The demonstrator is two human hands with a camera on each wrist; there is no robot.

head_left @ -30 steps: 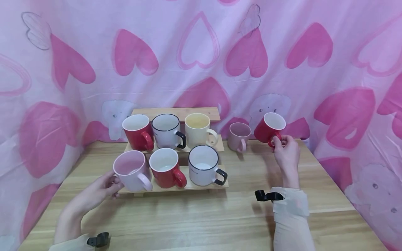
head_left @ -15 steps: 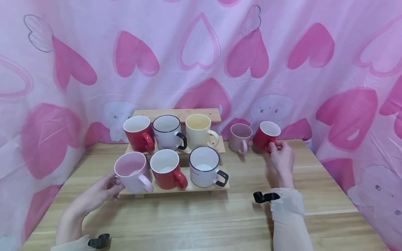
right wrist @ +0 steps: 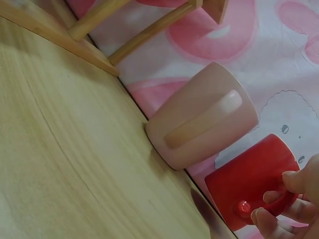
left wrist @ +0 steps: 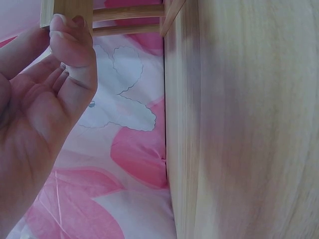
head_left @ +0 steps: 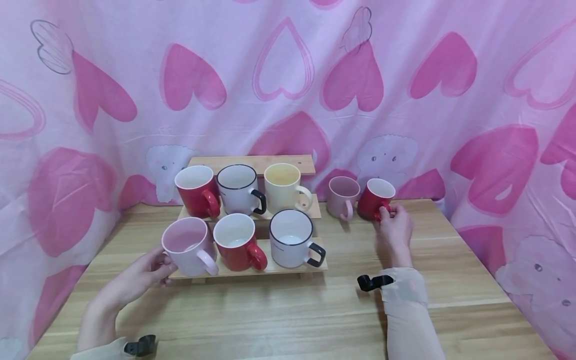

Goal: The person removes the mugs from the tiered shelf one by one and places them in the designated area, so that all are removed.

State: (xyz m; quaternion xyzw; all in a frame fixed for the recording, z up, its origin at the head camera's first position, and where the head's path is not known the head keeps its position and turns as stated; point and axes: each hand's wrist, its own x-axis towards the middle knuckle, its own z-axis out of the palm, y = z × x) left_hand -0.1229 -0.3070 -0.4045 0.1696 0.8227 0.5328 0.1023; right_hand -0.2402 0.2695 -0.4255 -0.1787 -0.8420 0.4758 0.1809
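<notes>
At the right back, my right hand (head_left: 397,225) grips a red mug (head_left: 371,201) by its handle (right wrist: 269,206). The mug is upright, white inside; whether its base touches the table I cannot tell. Just left of it a pink mug (head_left: 337,200) stands on the table. My left hand (head_left: 144,275) pinches the left end of the lower board (left wrist: 72,12) of a wooden rack, beside a larger-looking pink mug (head_left: 186,252). That front row also holds a red mug (head_left: 234,250) and a black-rimmed white mug (head_left: 288,245).
On the middle board stand a red mug (head_left: 193,195), a black-rimmed white mug (head_left: 234,197) and a cream mug (head_left: 279,192). The top board (head_left: 252,164) is bare. A pink heart-patterned curtain (head_left: 288,100) hangs behind the wooden table (head_left: 270,320).
My right hand has lowered the red mug and moved it left, close to the pink mug; it was tilted and is now upright. My left hand stays in place.
</notes>
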